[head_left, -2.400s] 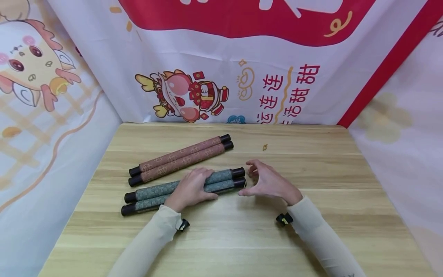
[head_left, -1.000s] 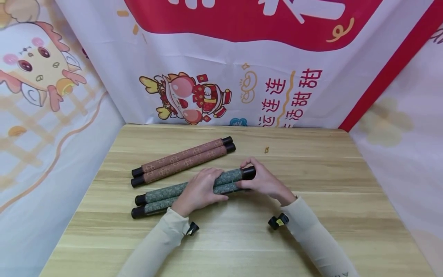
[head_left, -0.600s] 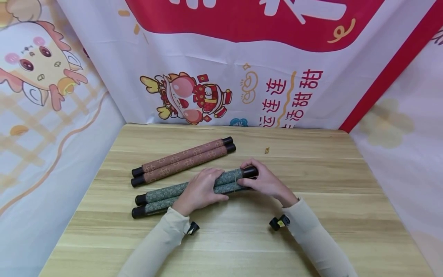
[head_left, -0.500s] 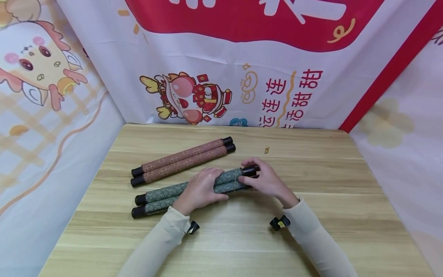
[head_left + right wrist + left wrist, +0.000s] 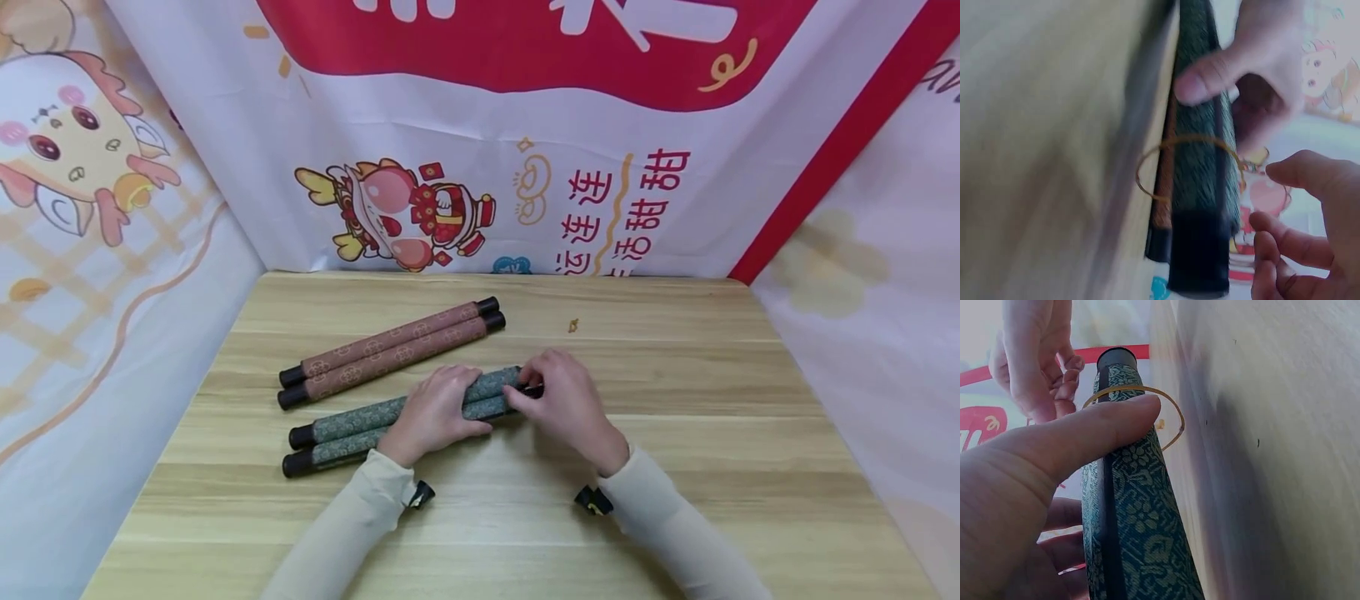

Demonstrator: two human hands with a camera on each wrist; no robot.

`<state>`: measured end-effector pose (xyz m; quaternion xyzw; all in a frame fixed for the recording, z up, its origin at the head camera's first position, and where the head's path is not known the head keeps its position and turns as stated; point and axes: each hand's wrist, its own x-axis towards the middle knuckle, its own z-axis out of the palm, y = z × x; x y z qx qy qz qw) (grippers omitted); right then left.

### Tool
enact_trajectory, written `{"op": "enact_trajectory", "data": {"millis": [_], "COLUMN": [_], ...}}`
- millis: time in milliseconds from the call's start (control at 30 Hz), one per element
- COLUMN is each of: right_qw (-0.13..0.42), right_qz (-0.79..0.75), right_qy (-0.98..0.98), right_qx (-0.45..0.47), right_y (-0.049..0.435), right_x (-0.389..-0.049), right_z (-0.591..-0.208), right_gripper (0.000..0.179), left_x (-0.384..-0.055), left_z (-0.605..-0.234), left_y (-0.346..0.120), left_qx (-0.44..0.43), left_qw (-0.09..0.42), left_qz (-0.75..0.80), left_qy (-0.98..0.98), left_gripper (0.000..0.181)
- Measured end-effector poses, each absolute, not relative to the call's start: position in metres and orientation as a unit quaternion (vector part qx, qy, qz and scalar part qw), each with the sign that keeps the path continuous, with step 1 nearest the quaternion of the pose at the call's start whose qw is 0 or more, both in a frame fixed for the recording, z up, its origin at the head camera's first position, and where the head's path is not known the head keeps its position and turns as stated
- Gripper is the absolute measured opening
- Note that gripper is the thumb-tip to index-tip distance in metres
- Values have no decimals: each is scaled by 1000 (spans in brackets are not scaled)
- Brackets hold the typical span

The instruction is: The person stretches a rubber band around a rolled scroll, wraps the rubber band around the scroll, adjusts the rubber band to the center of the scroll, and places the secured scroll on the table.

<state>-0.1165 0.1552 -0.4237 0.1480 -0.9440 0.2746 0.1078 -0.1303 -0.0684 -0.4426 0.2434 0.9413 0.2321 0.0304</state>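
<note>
Two green patterned scrolls (image 5: 352, 418) with black end knobs lie side by side, slanting across the table. My left hand (image 5: 437, 412) grips both around the middle, its thumb (image 5: 1129, 419) along the near side. A tan rubber band (image 5: 1139, 176) loops around the green cloth near the right-hand knobs, bulging loosely off the near side. My right hand (image 5: 572, 408) is at that right end, covering part of the knobs in the head view. In the right wrist view its fingers (image 5: 1297, 240) are loosely bent beside the band, a gap between thumb and index finger.
Two reddish-brown scrolls (image 5: 390, 346) with black knobs lie together just behind the green pair. A small twisted yellowish band (image 5: 573, 326) lies at the back right of the wooden table (image 5: 712, 467). Printed cloth (image 5: 465, 117) hangs behind and at both sides.
The right hand reached the green scrolls' right end and the rubber band passed over the knobs onto the cloth. That hand has since turned and shifted slightly left; the left hand keeps its grip.
</note>
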Motion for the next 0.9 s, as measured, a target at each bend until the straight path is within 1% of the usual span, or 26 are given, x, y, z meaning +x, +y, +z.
{"op": "enact_trajectory", "data": {"millis": [167,467,600,733,900], "right_qw": [99,78,80,92,96], "right_qz": [241,247,241,233,234], "right_qy": [-954,-957,-959,-960,-960], "right_qx": [145,131,127,128,123], "right_y": [144,142,144,147,149], "right_x": [-111,-106,-103,-100,-95], "right_z": [-430,-430,-429,-431,-434], "right_gripper": [25,13,12,10,12], "left_x": [-130,-131,-134,-138,-143], "left_z": [-444,-446,-447,-447,-444], "left_y": [-64,-61,-61,-63,-66], "left_qx": [236,235,233,226,213], "left_qw": [40,39,35,34,34], "left_qz": [231,234,236,234,233], "left_qy": [943,943,943,945,948], "left_gripper": [85,84,83,83,86]}}
